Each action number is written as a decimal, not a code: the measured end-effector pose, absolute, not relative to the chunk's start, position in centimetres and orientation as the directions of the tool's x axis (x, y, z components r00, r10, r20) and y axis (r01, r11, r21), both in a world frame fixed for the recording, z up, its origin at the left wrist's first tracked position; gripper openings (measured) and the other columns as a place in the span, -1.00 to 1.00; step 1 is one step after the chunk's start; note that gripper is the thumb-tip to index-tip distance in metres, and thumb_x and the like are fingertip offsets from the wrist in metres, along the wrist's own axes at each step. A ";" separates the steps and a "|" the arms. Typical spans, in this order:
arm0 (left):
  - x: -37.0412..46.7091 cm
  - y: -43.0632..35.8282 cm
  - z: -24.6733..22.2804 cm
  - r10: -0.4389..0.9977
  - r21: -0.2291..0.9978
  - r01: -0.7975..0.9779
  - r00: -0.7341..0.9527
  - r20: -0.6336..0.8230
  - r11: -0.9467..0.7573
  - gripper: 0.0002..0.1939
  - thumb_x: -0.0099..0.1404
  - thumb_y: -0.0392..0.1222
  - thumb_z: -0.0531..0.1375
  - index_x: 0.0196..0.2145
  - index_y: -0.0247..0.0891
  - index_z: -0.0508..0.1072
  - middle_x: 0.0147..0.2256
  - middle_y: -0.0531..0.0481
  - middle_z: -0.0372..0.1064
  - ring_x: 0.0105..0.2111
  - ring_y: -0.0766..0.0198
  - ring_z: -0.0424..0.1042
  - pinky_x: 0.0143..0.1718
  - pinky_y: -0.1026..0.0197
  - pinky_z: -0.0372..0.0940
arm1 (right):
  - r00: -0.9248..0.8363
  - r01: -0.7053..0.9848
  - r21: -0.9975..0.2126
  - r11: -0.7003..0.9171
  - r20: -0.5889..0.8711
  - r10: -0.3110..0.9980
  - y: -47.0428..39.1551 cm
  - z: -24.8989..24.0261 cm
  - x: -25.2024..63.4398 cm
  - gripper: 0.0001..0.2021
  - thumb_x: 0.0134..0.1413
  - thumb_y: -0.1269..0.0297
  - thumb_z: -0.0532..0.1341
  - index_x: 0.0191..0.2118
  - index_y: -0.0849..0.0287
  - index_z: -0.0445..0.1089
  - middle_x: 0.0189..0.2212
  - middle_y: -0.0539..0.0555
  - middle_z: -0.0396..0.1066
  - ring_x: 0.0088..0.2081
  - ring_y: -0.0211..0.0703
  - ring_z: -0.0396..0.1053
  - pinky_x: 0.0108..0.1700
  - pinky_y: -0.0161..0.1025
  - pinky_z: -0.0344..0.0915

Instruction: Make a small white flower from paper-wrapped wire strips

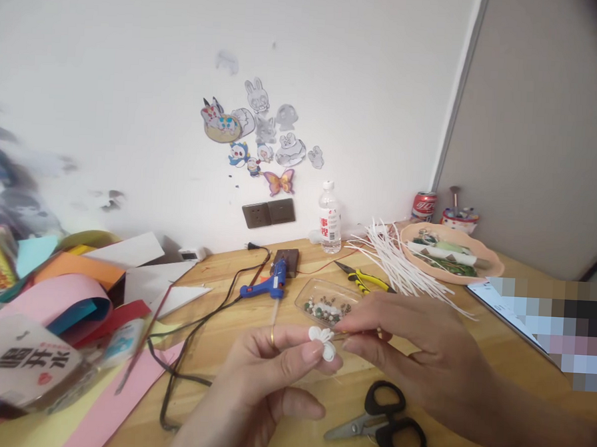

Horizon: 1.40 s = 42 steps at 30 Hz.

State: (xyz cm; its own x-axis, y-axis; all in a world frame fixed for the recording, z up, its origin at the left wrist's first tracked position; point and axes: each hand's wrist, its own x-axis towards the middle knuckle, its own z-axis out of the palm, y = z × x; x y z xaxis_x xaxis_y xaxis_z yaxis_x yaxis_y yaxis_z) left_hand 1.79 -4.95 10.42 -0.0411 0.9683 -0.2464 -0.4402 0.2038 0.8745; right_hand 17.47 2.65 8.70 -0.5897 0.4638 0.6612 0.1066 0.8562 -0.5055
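Between thumb and fingers, my left hand pinches a small white flower with rounded, coiled-looking petals. My right hand is closed at the flower's right side, its fingertips on a thin brownish rod that reaches the petals; most of the rod is hidden by the fingers. Just behind the hands is a clear plastic box of small beads. Black-handled scissors lie partly open on the table below my right hand.
A blue glue gun and its black cable lie left of centre. Yellow pliers, white strips, a pink tray and a water bottle are behind. Coloured paper piles up leftward; a tablet-like screen sits right.
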 end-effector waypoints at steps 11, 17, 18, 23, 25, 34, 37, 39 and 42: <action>1.9 -5.1 10.1 0.952 0.860 -0.438 -0.027 -0.304 0.262 -0.92 0.02 -0.33 0.28 -0.59 -0.34 0.53 -0.58 0.04 0.42 -0.56 0.44 0.32 -0.60 0.50 0.31 | -0.610 0.087 -0.446 0.891 0.683 0.401 2.5 8.7 17.6 -0.95 0.05 0.44 0.16 -0.35 0.16 0.33 -0.51 -0.08 0.34 -0.47 -0.39 0.26 -0.41 -0.41 0.13; 2.1 -5.3 10.2 0.961 0.859 -0.457 -0.032 -0.274 0.230 -0.96 -0.01 -0.34 0.30 -0.58 -0.31 0.55 -0.58 0.05 0.46 -0.55 0.43 0.37 -0.54 0.48 0.32 | -0.662 0.064 -0.507 0.860 0.623 0.416 2.7 9.2 17.8 -0.92 0.07 0.38 0.15 -0.41 0.12 0.37 -0.57 -0.09 0.35 -0.54 -0.38 0.23 -0.48 -0.40 0.12; 2.1 -5.3 10.1 0.964 0.858 -0.463 -0.032 -0.265 0.221 -0.96 -0.02 -0.34 0.31 -0.58 -0.30 0.55 -0.59 0.07 0.47 -0.55 0.44 0.37 -0.54 0.49 0.32 | -0.669 0.069 -0.525 0.848 0.606 0.430 2.7 9.3 17.8 -0.92 0.06 0.37 0.16 -0.43 0.12 0.37 -0.59 -0.09 0.34 -0.56 -0.38 0.22 -0.50 -0.40 0.11; 2.0 -5.1 9.9 0.957 0.865 -0.427 0.002 -0.289 0.262 -0.94 -0.10 -0.30 0.36 -0.60 -0.33 0.55 -0.64 0.06 0.47 -0.63 0.48 0.36 -0.58 0.51 0.30 | -0.755 0.115 -0.704 0.700 0.396 0.523 2.9 9.7 18.0 -0.89 0.00 0.32 0.20 -0.50 0.14 0.40 -0.66 -0.12 0.28 -0.60 -0.40 0.18 -0.55 -0.43 0.08; 1.9 -4.9 10.0 0.954 0.864 -0.420 0.016 -0.299 0.278 -0.90 -0.12 -0.28 0.38 -0.60 -0.35 0.55 -0.65 0.05 0.47 -0.64 0.47 0.36 -0.59 0.50 0.31 | -0.790 0.113 -0.789 0.604 0.297 0.536 3.0 9.7 18.1 -0.88 0.00 0.29 0.20 -0.49 0.14 0.42 -0.66 -0.11 0.27 -0.60 -0.39 0.16 -0.57 -0.43 0.07; 1.8 -4.7 10.3 0.944 0.841 -0.439 0.059 -0.323 0.316 -0.89 -0.14 -0.28 0.39 -0.61 -0.36 0.55 -0.66 0.04 0.47 -0.64 0.46 0.37 -0.62 0.48 0.34 | -0.847 -0.049 -0.961 0.273 0.184 0.498 3.4 9.6 18.2 -0.93 -0.02 0.29 0.22 -0.42 0.16 0.41 -0.56 -0.08 0.34 -0.54 -0.39 0.24 -0.53 -0.45 0.12; 1.7 -4.7 10.2 0.946 0.842 -0.436 0.087 -0.312 0.318 -0.89 -0.12 -0.27 0.38 -0.60 -0.36 0.55 -0.66 0.04 0.47 -0.65 0.47 0.37 -0.61 0.48 0.33 | -0.867 -0.046 -0.985 0.169 0.123 0.482 3.3 9.7 18.2 -0.92 -0.02 0.30 0.22 -0.43 0.18 0.39 -0.58 -0.08 0.33 -0.54 -0.41 0.25 -0.53 -0.46 0.13; 1.6 -4.7 10.1 0.952 0.852 -0.426 0.108 -0.287 0.305 -0.90 -0.10 -0.27 0.37 -0.60 -0.37 0.55 -0.65 0.04 0.48 -0.65 0.48 0.38 -0.61 0.50 0.32 | -0.878 -0.037 -0.991 0.129 0.094 0.469 3.4 9.6 18.3 -0.91 -0.03 0.31 0.23 -0.44 0.21 0.38 -0.59 -0.07 0.33 -0.55 -0.41 0.25 -0.53 -0.47 0.12; 1.5 -4.7 10.0 0.954 0.868 -0.397 0.131 -0.268 0.298 -0.89 -0.09 -0.26 0.37 -0.60 -0.37 0.56 -0.64 0.04 0.49 -0.64 0.49 0.38 -0.59 0.52 0.30 | -0.902 -0.061 -0.995 0.076 0.088 0.422 3.5 9.2 18.3 -0.89 -0.03 0.30 0.24 -0.44 0.25 0.38 -0.60 -0.04 0.34 -0.57 -0.41 0.24 -0.55 -0.46 0.11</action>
State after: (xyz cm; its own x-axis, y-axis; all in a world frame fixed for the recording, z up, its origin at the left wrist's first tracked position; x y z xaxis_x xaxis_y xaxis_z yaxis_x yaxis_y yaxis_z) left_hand 1.50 -4.73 9.97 0.1313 0.9544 -0.2681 -0.3973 0.2985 0.8678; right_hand 18.25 3.53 9.19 -0.9024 0.4219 0.0877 -0.0613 0.0758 -0.9952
